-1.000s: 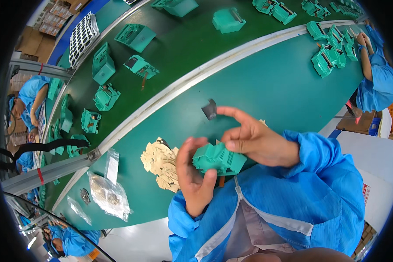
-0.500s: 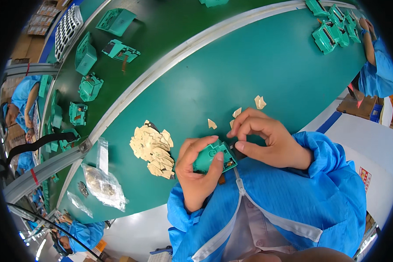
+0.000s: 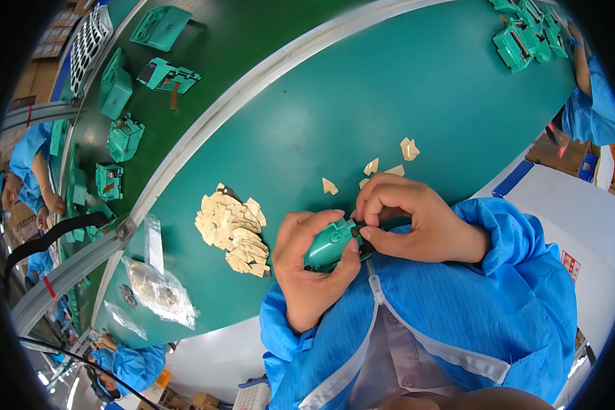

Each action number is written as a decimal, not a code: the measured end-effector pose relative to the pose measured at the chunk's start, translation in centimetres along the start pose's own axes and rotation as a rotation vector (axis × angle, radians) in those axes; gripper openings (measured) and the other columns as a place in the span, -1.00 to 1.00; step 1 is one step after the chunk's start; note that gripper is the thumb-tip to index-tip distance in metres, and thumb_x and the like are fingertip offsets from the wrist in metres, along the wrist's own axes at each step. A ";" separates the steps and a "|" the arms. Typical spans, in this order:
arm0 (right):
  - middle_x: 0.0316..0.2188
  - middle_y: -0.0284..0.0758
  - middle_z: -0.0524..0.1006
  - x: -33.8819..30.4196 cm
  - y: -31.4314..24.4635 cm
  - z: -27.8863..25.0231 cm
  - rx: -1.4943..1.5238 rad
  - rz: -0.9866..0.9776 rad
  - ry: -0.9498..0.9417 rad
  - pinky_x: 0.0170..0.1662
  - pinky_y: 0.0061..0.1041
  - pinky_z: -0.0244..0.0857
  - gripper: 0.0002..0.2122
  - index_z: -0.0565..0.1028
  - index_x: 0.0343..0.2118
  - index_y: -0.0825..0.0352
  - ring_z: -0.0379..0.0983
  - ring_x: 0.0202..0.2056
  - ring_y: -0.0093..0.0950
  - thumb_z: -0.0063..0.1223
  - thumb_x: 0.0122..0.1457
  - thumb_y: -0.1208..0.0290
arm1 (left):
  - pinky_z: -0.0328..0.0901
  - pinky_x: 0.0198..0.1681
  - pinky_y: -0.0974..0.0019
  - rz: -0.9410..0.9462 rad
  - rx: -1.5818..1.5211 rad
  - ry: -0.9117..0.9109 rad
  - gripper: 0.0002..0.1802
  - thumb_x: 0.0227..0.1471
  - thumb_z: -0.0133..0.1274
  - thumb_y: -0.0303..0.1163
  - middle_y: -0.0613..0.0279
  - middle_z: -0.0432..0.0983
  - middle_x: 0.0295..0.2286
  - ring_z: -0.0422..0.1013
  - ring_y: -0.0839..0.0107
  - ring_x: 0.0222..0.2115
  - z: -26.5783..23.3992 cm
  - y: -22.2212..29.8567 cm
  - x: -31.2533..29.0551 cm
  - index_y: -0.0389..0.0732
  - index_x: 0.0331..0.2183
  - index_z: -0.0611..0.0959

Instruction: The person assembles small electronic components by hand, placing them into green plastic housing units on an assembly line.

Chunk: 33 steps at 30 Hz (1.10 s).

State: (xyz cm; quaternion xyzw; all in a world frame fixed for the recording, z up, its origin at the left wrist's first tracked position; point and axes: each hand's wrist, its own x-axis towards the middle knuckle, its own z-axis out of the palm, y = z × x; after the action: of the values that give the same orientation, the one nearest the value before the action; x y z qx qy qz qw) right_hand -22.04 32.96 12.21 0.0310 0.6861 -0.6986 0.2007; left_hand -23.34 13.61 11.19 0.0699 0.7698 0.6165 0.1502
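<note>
At the lower left of the frame, a clear plastic bag (image 3: pixel 158 290) lies on the green table (image 3: pixel 307 123). Right of it, left of centre, is a pile of cream pieces (image 3: pixel 227 229). Near the pile, the left hand (image 3: pixel 311 273) rises from its blue sleeve at the bottom, wrist low, clamped on a green plastic case (image 3: pixel 329 244) at the centre of the frame. Its fingers arch over the case's upper left side, and the thumb stretches up and right along the lower side. The right hand (image 3: pixel 427 225) comes in from the right, wrist bent leftward, fingers curled, thumb and index tips close together at the case's right end. Whether they pinch something small, I cannot tell. The two hands are near each other, with the case between them. Above the right hand lie a few loose cream pieces (image 3: pixel 409 149).
</note>
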 end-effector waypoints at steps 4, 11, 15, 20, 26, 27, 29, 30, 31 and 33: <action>-0.32 -0.33 0.41 0.2 -0.3 -0.4 0.011 0.039 -0.004 -0.23 -0.55 0.47 -0.83 0.36 -0.46 0.37 0.43 -0.28 -0.52 0.18 0.04 0.64 | 0.35 -0.33 0.41 -0.038 -0.018 0.010 -0.58 -0.25 0.26 -0.65 0.16 0.47 -0.35 0.47 0.40 -0.38 0.3 0.4 0.2 -0.26 -0.21 0.65; -0.23 -0.30 0.43 0.6 -0.6 -1.6 0.018 0.109 -0.057 -0.14 -0.58 0.46 -0.89 0.42 -0.44 0.34 0.44 -0.18 -0.54 0.12 0.08 0.67 | 0.33 -0.34 0.41 -0.056 0.008 0.026 -0.61 -0.22 0.26 -0.65 0.18 0.46 -0.36 0.45 0.43 -0.40 1.0 0.5 0.9 -0.25 -0.23 0.67; -0.34 -0.34 0.42 0.8 -0.3 -1.6 -0.008 0.055 -0.020 -0.26 -0.55 0.46 -0.85 0.39 -0.44 0.39 0.43 -0.32 -0.52 0.18 0.04 0.62 | 0.32 -0.34 0.42 -0.070 0.018 0.027 -0.63 -0.21 0.27 -0.63 0.19 0.45 -0.37 0.44 0.44 -0.41 1.1 0.5 1.0 -0.24 -0.23 0.67; -0.34 -0.35 0.42 1.0 -0.3 -1.9 0.024 0.084 -0.015 -0.27 -0.55 0.48 -0.85 0.39 -0.43 0.39 0.44 -0.33 -0.52 0.18 0.05 0.61 | 0.31 -0.33 0.44 -0.109 -0.029 0.014 -0.67 -0.18 0.29 -0.62 0.22 0.44 -0.37 0.42 0.46 -0.40 1.1 0.4 1.1 -0.23 -0.25 0.68; -0.23 -0.30 0.40 1.2 -0.5 -2.5 0.081 0.203 -0.101 -0.20 -0.61 0.47 -0.90 0.39 -0.43 0.37 0.43 -0.20 -0.54 0.08 0.11 0.66 | 0.30 -0.29 0.47 -0.171 -0.105 -0.033 -0.69 -0.15 0.27 -0.65 0.26 0.43 -0.35 0.40 0.49 -0.36 0.9 0.4 1.3 -0.24 -0.26 0.68; -0.23 -0.31 0.39 1.3 -0.4 -2.7 0.100 0.217 -0.110 -0.22 -0.63 0.46 -0.90 0.38 -0.43 0.37 0.43 -0.21 -0.56 0.08 0.12 0.66 | 0.30 -0.29 0.47 -0.172 -0.105 -0.039 -0.69 -0.15 0.27 -0.65 0.26 0.43 -0.35 0.40 0.49 -0.36 0.9 0.4 1.4 -0.24 -0.26 0.68; -0.23 -0.31 0.38 1.3 -0.2 -2.9 0.120 0.233 -0.114 -0.25 -0.64 0.44 -0.90 0.38 -0.43 0.38 0.42 -0.22 -0.57 0.07 0.13 0.66 | 0.28 -0.25 0.47 -0.205 -0.164 -0.044 -0.68 -0.15 0.26 -0.66 0.26 0.43 -0.34 0.40 0.49 -0.33 1.1 0.4 1.6 -0.24 -0.25 0.67; -0.24 -0.32 0.38 1.3 -0.1 -2.9 0.116 0.227 -0.121 -0.26 -0.65 0.43 -0.90 0.37 -0.42 0.38 0.41 -0.24 -0.58 0.07 0.13 0.65 | 0.28 -0.25 0.47 -0.206 -0.161 -0.047 -0.68 -0.15 0.26 -0.66 0.26 0.43 -0.34 0.40 0.49 -0.33 1.1 0.4 1.6 -0.24 -0.25 0.67; -0.24 -0.32 0.37 1.3 0.0 -2.9 0.112 0.221 -0.128 -0.28 -0.65 0.42 -0.89 0.36 -0.42 0.38 0.41 -0.25 -0.59 0.07 0.14 0.65 | 0.28 -0.24 0.47 -0.216 -0.179 -0.042 -0.68 -0.15 0.26 -0.66 0.26 0.43 -0.34 0.39 0.49 -0.33 1.1 0.5 1.6 -0.24 -0.25 0.67; -0.25 -0.33 0.37 1.4 0.0 -2.9 0.113 0.220 -0.132 -0.28 -0.65 0.42 -0.89 0.36 -0.42 0.38 0.41 -0.25 -0.59 0.07 0.15 0.65 | 0.27 -0.24 0.47 -0.227 -0.196 -0.040 -0.68 -0.15 0.26 -0.67 0.26 0.43 -0.33 0.39 0.49 -0.33 1.1 0.5 1.6 -0.24 -0.25 0.67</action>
State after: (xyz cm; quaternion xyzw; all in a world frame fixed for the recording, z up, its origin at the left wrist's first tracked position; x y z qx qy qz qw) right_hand -23.97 35.43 11.63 0.0714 0.6233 -0.7105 0.3188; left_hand -24.50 15.18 11.21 -0.0201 0.7058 0.6661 0.2402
